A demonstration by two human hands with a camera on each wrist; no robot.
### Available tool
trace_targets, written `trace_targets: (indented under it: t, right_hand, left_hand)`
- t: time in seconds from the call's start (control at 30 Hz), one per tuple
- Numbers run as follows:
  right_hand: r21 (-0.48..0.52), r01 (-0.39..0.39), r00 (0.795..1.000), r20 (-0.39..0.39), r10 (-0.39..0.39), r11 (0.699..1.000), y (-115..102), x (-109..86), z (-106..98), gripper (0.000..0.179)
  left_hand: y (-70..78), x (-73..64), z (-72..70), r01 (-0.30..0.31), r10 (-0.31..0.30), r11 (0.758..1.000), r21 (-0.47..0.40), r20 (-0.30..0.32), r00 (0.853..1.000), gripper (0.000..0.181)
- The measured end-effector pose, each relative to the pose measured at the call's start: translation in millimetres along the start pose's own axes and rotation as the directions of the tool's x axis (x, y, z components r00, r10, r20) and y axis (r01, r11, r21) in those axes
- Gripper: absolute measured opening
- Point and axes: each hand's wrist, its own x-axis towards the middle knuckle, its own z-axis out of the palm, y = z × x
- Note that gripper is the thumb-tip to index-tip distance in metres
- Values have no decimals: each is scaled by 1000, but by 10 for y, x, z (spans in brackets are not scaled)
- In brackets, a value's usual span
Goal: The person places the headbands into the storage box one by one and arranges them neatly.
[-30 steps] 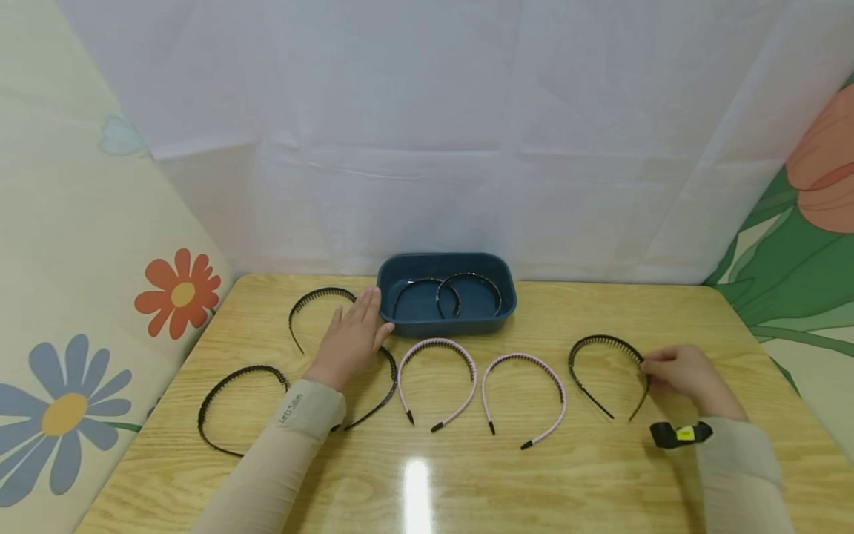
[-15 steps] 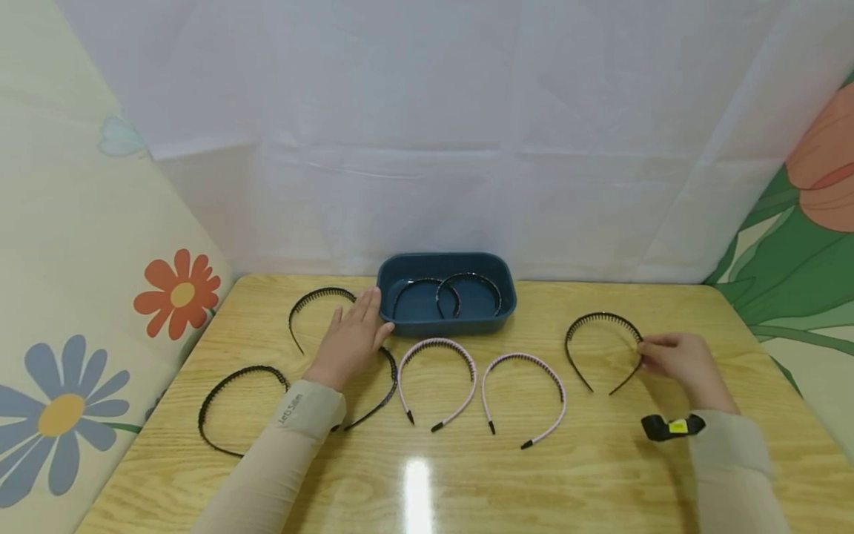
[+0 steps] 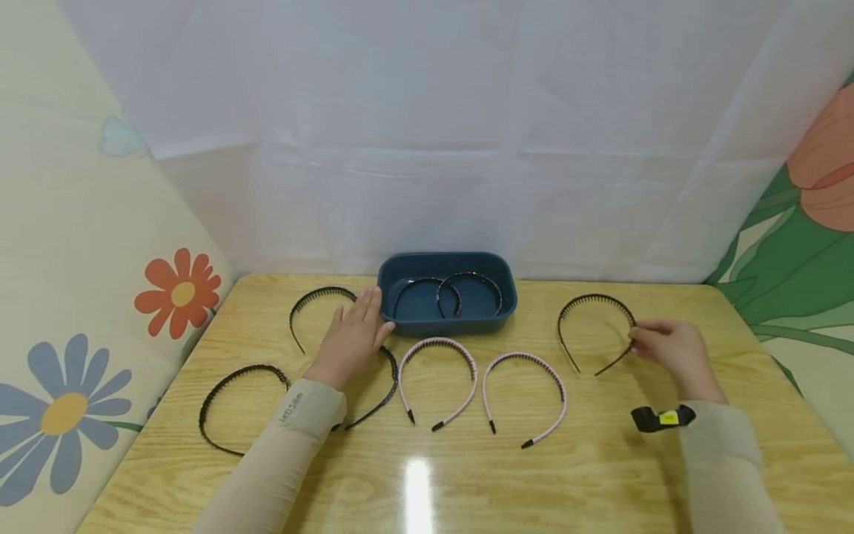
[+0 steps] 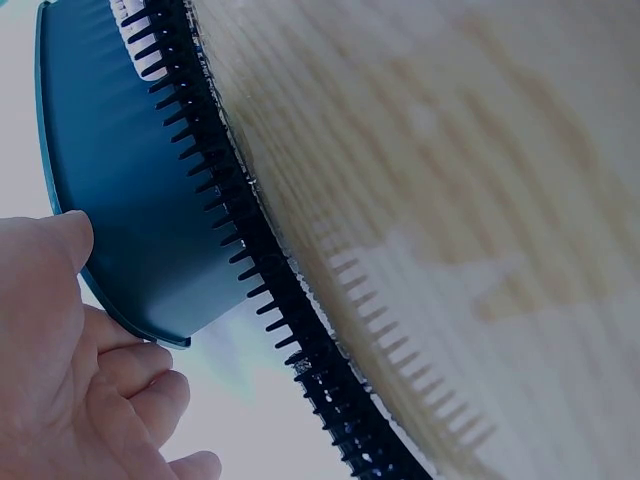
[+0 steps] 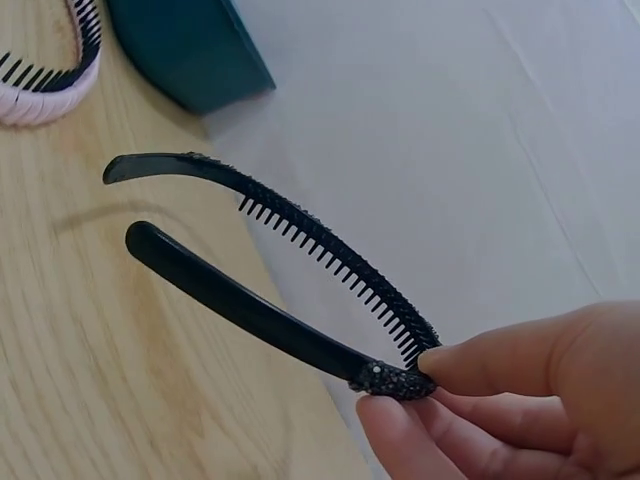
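My right hand (image 3: 674, 357) pinches a black toothed headband (image 5: 250, 310) by one side, between thumb and fingers. The band is lifted above the table, its ends pointing toward me in the head view. In the right wrist view, dark glittery trim shows close to the fingertips. My left hand (image 3: 352, 337) rests with straight fingers against the left side of a dark blue tub (image 3: 447, 327), thumb at its front corner. Two dark glittery headbands (image 3: 467, 274) lie inside the tub, overlapping. Close by the left hand, a black toothed headband (image 4: 270, 270) crosses the left wrist view.
Two pink headbands (image 3: 437, 342) lie in front of the tub. Black headbands lie on the left: one at the back (image 3: 323, 291), one nearer (image 3: 202, 415), and one partly hidden under the left arm (image 3: 394, 374). A white cloth (image 3: 427, 148) hangs behind the wooden table (image 3: 534, 489).
My right hand has moved up, toward the back and slightly left, carrying the black headband with it. The left hand and the tub have stayed in place.
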Motion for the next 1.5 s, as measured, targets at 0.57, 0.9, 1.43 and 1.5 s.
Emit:
trace_targets:
  t: [0.57,0.9,1.43,1.5]
  right_hand:
    - [207,17,997,64,-31,978,-155,-35,250,53]
    - [327,36,990,115,-78,944,-227,-9,408,50]
    - [415,88,972,163,-169,905,-402,2,753,43]
    - [423,88,973,158,-169,902,-435,6,798,44]
  left_hand:
    - [-2,-9,-13,-7,7,1000,15,-1,1000,72]
    - [9,-14,-27,-4,4,1000,17,1,1000,72]
    - [18,-13,-33,1,-1,1000,15,11,1000,72]
    - [17,-10,-31,-1,1,1000,18,9,1000,72]
